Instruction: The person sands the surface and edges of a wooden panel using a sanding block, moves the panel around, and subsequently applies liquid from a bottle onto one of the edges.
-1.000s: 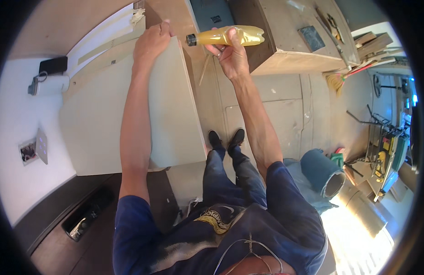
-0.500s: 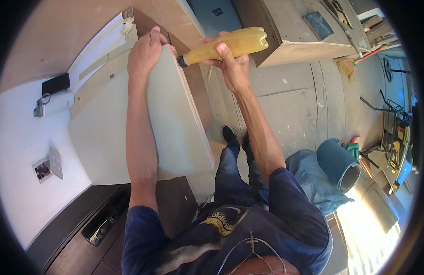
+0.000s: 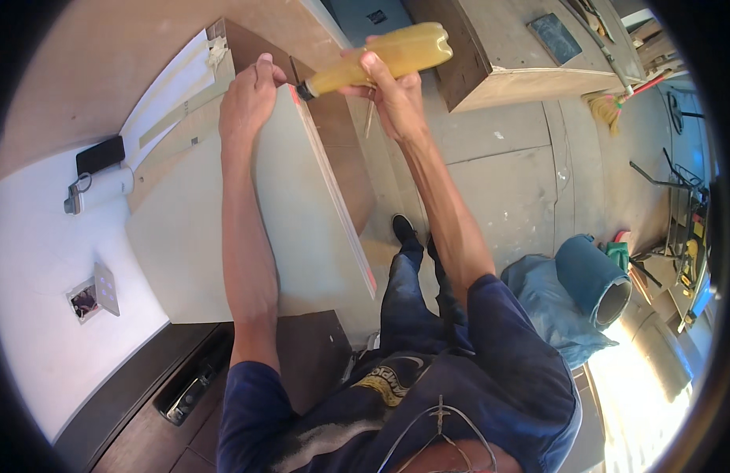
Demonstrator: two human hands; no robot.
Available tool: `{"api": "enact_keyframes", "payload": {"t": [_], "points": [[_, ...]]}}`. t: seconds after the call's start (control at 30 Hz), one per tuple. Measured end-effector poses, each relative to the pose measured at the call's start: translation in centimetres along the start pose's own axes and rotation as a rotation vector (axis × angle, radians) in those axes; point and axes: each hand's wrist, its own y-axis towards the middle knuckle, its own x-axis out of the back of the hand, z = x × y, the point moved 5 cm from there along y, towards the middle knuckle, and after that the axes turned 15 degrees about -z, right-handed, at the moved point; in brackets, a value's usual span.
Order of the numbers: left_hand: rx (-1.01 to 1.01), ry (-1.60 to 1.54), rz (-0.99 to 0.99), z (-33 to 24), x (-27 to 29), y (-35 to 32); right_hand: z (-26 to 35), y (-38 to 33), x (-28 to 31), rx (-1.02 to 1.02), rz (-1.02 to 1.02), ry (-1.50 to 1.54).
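My right hand is wrapped around a clear plastic bottle of yellowish liquid that looks like glue. The bottle is tilted nearly flat, its dark cap down at the long right edge of a pale board, close to the far corner. Reddish marks show at both ends of that layered edge. My left hand lies over the board's far edge, fingers curled around it and thumb on the right side. Its fingertips are partly hidden.
A white tumbler and a black phone are left of the board. An uncovered wall switch box is nearer. At right are a wooden cabinet, a broom, a blue roll and a blue plastic bag.
My right hand has brought the bottle slightly left and farther away, so its cap sits closer to the board's far corner. My left hand keeps its place on the board.
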Motion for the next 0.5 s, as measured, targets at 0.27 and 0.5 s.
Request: {"api": "enact_keyframes", "payload": {"t": [0.27, 0.5], "points": [[0.033, 0.011, -0.004, 0.3, -0.1, 0.1, -0.9, 1.0, 0.9, -0.012, -0.007, -0.072], [0.033, -0.010, 0.006, 0.4, -0.3, 0.2, -1.3, 0.8, 1.6, -0.021, -0.013, -0.115]]}}
